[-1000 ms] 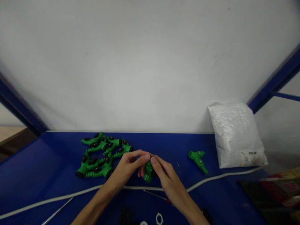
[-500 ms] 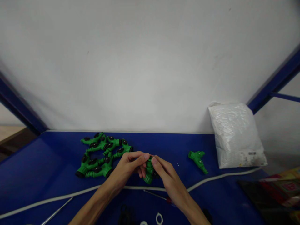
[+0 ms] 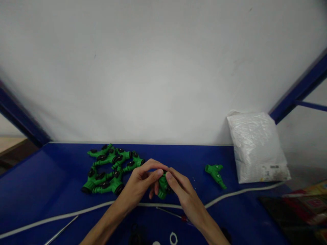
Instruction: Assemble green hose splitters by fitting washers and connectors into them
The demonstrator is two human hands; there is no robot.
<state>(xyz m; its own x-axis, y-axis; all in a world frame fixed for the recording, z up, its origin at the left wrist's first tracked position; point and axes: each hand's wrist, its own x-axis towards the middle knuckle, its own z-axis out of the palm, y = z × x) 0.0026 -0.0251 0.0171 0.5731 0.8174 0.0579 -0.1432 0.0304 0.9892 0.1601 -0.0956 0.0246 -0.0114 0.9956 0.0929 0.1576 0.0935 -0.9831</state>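
Since a moment ago the left hand [image 3: 141,182] and right hand [image 3: 182,190] have drawn closer, their fingers now pinched tightly around the green fitting [image 3: 162,186] held just above the blue surface [image 3: 51,183], suggesting the hand-fitting work on it continues, beside the pile of green fittings [image 3: 109,168].

The left hand [image 3: 143,183] now curls its fingers [image 3: 153,174] further over the green hose connector [image 3: 162,187], hiding more of its top than a second ago, and the right hand [image 3: 182,190] sits slightly lower.
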